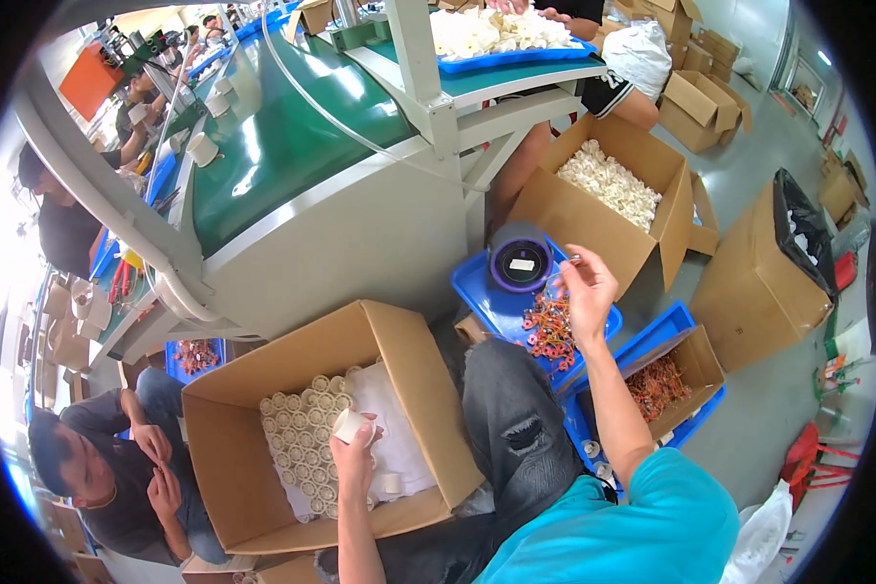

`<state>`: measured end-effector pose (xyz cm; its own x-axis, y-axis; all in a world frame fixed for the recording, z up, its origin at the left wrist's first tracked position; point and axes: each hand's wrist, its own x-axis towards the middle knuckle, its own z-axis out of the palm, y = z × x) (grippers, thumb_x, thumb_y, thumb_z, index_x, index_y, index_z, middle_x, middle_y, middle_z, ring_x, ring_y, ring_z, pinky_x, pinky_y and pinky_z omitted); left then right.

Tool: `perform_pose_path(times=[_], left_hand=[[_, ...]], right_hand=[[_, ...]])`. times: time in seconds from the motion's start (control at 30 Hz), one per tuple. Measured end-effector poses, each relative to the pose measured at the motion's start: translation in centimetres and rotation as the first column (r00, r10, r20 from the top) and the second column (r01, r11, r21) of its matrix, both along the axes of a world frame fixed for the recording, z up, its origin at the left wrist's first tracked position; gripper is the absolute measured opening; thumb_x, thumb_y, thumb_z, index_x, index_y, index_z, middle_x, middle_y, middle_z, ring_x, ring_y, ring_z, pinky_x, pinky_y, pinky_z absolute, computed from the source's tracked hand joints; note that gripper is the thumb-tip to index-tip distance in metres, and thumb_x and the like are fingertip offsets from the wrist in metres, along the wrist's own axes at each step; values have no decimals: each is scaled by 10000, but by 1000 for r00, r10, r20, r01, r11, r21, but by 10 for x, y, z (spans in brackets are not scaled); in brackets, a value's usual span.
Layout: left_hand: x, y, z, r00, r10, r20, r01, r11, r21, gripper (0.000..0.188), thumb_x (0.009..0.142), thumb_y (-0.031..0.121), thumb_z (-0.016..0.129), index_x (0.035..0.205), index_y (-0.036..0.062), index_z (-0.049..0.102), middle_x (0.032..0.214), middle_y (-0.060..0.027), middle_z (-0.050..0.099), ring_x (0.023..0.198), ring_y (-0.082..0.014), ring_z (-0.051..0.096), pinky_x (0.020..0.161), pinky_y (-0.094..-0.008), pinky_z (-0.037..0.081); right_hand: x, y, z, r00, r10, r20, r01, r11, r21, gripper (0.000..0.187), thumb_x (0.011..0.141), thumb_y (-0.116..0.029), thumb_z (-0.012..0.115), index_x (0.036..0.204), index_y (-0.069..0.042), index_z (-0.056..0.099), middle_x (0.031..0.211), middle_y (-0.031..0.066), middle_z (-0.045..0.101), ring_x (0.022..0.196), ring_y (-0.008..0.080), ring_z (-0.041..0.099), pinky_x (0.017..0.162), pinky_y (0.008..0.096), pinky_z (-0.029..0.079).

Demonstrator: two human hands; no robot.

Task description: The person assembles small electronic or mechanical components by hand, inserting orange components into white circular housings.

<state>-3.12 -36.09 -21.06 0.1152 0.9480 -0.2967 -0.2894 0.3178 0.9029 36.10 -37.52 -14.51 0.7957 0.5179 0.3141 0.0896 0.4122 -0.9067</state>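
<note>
Here I noted the left hand (354, 450) holding a white cup (348, 426) between thumb and fingers over the open carton (226, 457), the right hand's (590, 284) fingertips pinching something small, indistinct, above the blue tray (494, 311).

- A factory assembly floor, by every sign.
- At eleven o'clock, a green conveyor belt (273, 175) runs on a metal frame, with workers (68, 229) lined along it towards ten.
- Just past twelve, a blue plastic tray (516, 59) is heaped with white parts (506, 29).
- At two, an open carton (565, 229) brims with more; at four, reddish wired components (657, 389) lie in bulk.
- Between seven and eight, identical white cups (307, 428) stand in rows in a cardboard box (229, 457).
- Between one and two, shipping cartons (715, 54) pile up on grey floor (759, 180).
</note>
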Motion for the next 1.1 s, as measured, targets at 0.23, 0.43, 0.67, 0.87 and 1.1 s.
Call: perform_pose_path(times=[0.23,0.43,0.67,0.87,1.1], left_hand=[[-15,-1,3,993,-106,-57,119,934,337,503,718,301,766,1071,-13,591,1167,-158,607,1060,-264,598,947,-418,465],[-41,-4,15,970,-166,176,88,919,386,520,708,341,760,1058,-6,592,1170,-136,580,1151,-295,557,1022,-483,408],[-63,2,10,983,-172,70,146,948,281,547,753,284,760,1173,-19,584,1128,-124,639,1023,-250,639,939,-387,483],[-46,1,49,921,-275,-275,329,928,175,420,760,195,775,1116,31,625,1078,-54,669,919,-131,630,838,-296,495],[-51,5,26,843,-228,-488,359,913,193,391,712,174,810,1039,40,642,963,-30,659,861,-103,598,769,-274,494]], right_hand=[[-155,39,3,592,758,275,-692,652,-310,189,744,-36,766,922,-12,708,843,52,661,752,116,629,683,256,508],[-251,79,9,198,967,-160,-930,133,-342,227,807,-26,711,1021,44,684,806,78,695,654,100,622,601,240,502],[-261,99,-8,-45,949,-313,-961,-126,-245,327,861,-24,648,1161,103,624,888,133,705,762,132,672,690,274,551],[-223,99,2,-130,952,-277,-936,-210,-284,315,835,6,652,1148,20,678,913,122,705,801,157,686,766,301,558],[-218,104,3,-6,992,129,-774,77,-628,290,766,11,665,1050,-12,719,916,162,669,799,244,687,701,354,547]])
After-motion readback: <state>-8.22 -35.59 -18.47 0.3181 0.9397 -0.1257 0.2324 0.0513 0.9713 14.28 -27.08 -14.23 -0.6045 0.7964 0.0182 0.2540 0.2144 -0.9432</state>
